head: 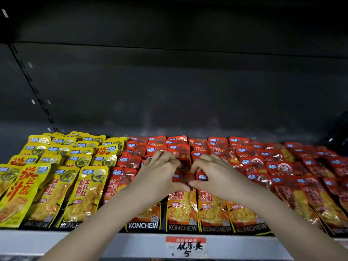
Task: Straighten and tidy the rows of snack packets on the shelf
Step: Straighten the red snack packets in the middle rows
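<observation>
Left hand (160, 173), right hand (218, 174), grips pinching red packet (184, 166), yellow packets (75, 185) leftward

The left packets (56, 178) lay in rows on the shelf (56, 240), beside the right packets (282, 166). The left hand (160, 172) and right hand (216, 172) were on the right packets. A price tag (186, 246) sat below, on the shelf's front.

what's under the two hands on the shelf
A red packet, pinched by the left hand and right hand, lying on neighbouring packets. The hands cover most of it; anything beneath the packets is hidden.
</observation>
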`<state>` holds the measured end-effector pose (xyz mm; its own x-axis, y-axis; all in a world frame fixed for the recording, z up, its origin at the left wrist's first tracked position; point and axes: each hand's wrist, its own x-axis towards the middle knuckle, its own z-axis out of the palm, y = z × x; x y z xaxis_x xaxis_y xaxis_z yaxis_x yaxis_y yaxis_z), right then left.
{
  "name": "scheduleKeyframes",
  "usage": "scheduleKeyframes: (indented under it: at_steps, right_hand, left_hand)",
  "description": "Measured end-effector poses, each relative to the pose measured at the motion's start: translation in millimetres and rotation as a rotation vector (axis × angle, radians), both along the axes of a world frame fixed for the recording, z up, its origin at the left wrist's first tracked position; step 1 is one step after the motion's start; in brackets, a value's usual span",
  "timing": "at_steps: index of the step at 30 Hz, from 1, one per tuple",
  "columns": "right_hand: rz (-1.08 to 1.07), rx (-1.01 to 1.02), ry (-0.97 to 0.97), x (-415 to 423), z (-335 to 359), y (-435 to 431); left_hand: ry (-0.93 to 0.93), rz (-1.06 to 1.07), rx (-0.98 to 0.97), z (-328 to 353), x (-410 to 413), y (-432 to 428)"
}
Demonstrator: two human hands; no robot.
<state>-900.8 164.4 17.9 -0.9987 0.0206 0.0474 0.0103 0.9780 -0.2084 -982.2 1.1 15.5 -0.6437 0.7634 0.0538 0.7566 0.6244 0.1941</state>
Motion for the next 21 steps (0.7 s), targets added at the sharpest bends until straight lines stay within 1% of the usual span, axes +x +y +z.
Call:
scheduleKeyframes:
  at_steps: [5,8,13,18,21]
  right_hand:
    - [0.03,-0.052,0.028,-3.3,-3.4,-4.6]
    - [0.046,-0.068,0.018,-4.8,-2.2,-2.7]
    - [-0.031,-0.058,0.106,-20.5,7.8,7.8]
    - [-0.08,-0.014,-0.01,-38.7,2.9,6.6]
    - [-0.082,-0.036,0.023,-41.5,0.4,2.7]
  left_hand:
    - [0.013,-0.015,0.003,-0.4,-2.0,-6.2]
    - [-0.013,-0.031,0.012,-0.8,-3.2,-11.3]
    - [0.038,0.083,0.139,6.0,-17.1,-8.2]
    - [0.027,0.174,0.047,4.7,-24.0,8.1]
    - [0.041,0.196,0.042,2.7,-24.0,13.2]
